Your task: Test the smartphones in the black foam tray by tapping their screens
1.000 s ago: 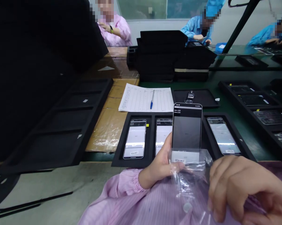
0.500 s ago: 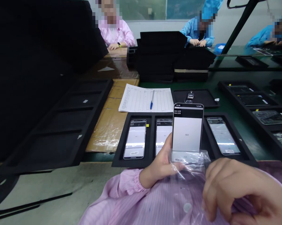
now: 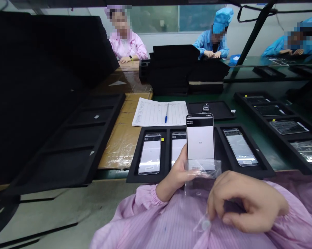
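Held upright in my left hand (image 3: 180, 169) is a smartphone (image 3: 200, 141) with a lit, mostly white screen. A clear plastic bag (image 3: 210, 166) wraps around the phone's lower end, under my left thumb. The bag hangs down across the front of my sleeve and coat. My right hand (image 3: 244, 200) is closed, its fingers curled down at the bag's lower part, where clear film shows by the fingertips. Behind the held phone lies a black foam tray (image 3: 135, 174) holding a left phone (image 3: 150, 154), a partly hidden second phone (image 3: 177, 145) and a right phone (image 3: 240, 148).
Printed sheets (image 3: 148, 110) with a blue pen (image 3: 166, 114) lie beyond the tray. A shallow black tray (image 3: 220, 110) holds a small metal item. Another black tray (image 3: 93, 138) stands left; a tray with bagged devices (image 3: 288, 127) lies right. Black trays (image 3: 171, 69) are stacked behind, with several co-workers beyond.
The view has tilted up slightly. My right hand has shifted left and pulled in beside the bag, whose film looks straighter. My left hand still holds the phone.
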Motion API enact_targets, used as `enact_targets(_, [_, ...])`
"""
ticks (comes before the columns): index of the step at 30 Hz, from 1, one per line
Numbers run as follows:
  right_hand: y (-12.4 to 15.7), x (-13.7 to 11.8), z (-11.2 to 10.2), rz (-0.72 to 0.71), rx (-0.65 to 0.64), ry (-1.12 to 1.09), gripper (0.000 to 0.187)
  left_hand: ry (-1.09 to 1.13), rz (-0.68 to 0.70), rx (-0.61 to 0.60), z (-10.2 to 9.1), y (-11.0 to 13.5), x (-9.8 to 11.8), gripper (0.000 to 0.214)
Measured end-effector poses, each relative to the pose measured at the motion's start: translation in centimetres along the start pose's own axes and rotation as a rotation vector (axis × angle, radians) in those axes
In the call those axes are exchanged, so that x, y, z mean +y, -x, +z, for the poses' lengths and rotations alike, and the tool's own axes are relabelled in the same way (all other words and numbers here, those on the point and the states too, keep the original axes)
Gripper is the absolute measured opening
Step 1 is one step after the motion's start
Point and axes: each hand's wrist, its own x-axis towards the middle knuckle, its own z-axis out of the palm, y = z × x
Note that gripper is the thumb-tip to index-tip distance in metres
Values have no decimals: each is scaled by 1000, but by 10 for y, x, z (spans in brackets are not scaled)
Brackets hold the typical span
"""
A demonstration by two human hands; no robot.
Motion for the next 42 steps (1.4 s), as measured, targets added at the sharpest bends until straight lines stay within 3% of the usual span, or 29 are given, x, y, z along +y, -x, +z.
enact_targets(6, [11, 0, 5, 35, 46, 43, 6, -57, 112, 81, 5, 4, 1, 100])
enact_targets(16, [27, 4, 15, 79, 84, 146, 9, 6, 56, 10, -1, 0, -10, 111])
enact_targets(26, [30, 9, 23, 145, 73, 218, 12, 18, 30, 9, 4, 1, -4, 103])
enact_targets(33, [35, 6, 25, 115, 66, 141, 9, 75, 13, -48, -2, -2, -8, 112])
enact_targets(37, [42, 3, 21, 100, 133, 111, 6, 61, 31, -42, 0, 1, -6, 101])
enact_targets(42, [54, 2, 14, 128, 217, 144, 18, 70, 57, -73, 2, 3, -5, 99])
